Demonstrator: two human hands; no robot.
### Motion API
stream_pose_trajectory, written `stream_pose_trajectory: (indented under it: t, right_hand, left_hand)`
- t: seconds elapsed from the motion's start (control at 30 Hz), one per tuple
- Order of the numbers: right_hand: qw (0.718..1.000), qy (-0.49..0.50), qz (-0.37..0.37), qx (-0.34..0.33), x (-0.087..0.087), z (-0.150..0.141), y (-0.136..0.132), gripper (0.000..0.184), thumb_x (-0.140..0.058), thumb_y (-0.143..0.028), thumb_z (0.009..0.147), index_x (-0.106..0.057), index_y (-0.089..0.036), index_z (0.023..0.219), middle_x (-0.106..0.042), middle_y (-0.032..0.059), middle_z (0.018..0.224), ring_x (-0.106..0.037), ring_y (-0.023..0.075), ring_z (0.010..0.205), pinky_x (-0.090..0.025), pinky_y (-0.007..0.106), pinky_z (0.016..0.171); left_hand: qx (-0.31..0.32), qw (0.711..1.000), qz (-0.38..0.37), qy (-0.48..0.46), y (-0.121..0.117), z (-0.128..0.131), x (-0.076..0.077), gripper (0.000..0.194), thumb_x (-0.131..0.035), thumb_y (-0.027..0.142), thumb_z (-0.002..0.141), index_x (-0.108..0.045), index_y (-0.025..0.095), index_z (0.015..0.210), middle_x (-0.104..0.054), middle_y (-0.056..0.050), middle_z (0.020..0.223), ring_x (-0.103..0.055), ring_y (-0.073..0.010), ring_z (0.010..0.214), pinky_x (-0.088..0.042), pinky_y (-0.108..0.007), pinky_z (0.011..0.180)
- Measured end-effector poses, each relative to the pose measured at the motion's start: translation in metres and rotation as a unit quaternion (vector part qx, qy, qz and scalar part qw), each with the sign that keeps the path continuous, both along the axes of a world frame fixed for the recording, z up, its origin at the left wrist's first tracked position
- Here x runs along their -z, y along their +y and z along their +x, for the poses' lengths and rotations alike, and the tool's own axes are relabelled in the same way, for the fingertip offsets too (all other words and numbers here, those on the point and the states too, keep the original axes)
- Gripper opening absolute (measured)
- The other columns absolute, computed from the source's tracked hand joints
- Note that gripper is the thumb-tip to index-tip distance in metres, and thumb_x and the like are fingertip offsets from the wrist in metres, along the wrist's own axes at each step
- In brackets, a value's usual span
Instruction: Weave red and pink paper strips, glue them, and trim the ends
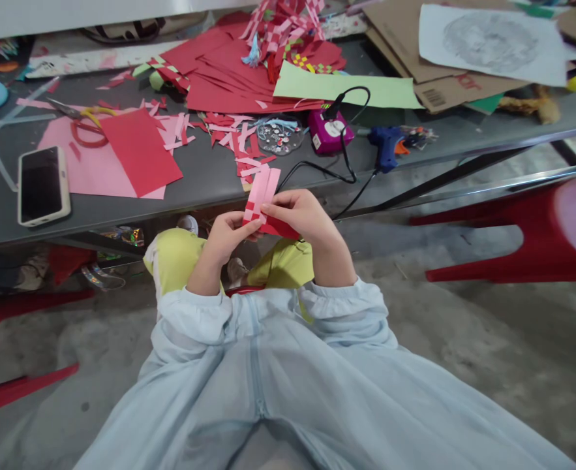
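Between my hands, over my lap at the table's front edge, is a paper weaving [263,189] of pink strips and red paper. Its lower left part shows a small red and pink checkered pattern, and a red flap spreads to the right. My left hand [226,238] pinches the lower left corner, thumb on top. On the right side, my right hand [304,212] grips the pink strips and the red part with thumb and fingers. The fingertips beneath the paper are hidden. Pink and red paper strips [241,140] lie scattered on the table just beyond it.
On the grey table [194,196] lie a phone [44,186], scissors [89,127], red sheets [143,153], a purple box [330,130] with a black cable, and a blue glue gun [385,147]. Farther back are piled red paper [248,75] and cardboard [405,52]. A red stool [527,222] stands right.
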State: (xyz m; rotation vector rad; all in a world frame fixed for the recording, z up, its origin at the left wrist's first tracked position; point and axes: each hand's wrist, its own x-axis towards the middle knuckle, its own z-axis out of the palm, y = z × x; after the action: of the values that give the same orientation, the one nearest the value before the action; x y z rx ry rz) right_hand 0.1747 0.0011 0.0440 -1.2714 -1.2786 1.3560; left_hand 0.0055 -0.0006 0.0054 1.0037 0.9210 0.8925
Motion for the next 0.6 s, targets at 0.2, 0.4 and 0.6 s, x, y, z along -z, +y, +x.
stream_pose_trajectory:
  t: [0.2,0.4,0.6]
  right_hand:
    - [0.999,-0.038,0.022,-0.002,-0.006,0.011,0.002,0.021,-0.08,-0.037,0.068,-0.078,-0.016,0.072,-0.072,0.0023,0.067,-0.056,0.0105,0.057,-0.042,0.024,0.055]
    - [0.996,-0.078,0.046,0.005,-0.006,0.014,0.003,0.012,-0.075,-0.027,0.07,-0.079,-0.017,0.075,-0.074,0.0037,0.069,-0.059,0.0123,0.059,-0.044,0.025,0.056]
    - [0.99,-0.131,0.042,-0.008,-0.012,0.015,0.004,0.016,-0.073,-0.025,0.068,-0.08,-0.013,0.077,-0.075,0.0062,0.071,-0.059,0.0129,0.058,-0.043,0.025,0.054]
  left_hand:
    - [-0.052,0.999,-0.002,0.011,0.001,0.0,0.002,0.044,-0.086,0.052,0.055,-0.073,0.014,0.074,-0.072,-0.004,0.062,-0.065,-0.0119,0.053,-0.055,-0.025,0.056]
    - [-0.065,0.998,0.003,0.01,0.0,0.001,0.0,0.043,-0.086,0.05,0.056,-0.074,0.013,0.074,-0.072,-0.004,0.063,-0.067,-0.013,0.055,-0.056,-0.025,0.057]
    - [-0.063,0.998,0.0,0.015,-0.001,0.001,-0.002,0.039,-0.086,0.047,0.057,-0.074,0.013,0.073,-0.071,-0.003,0.06,-0.066,-0.0115,0.053,-0.055,-0.023,0.056]
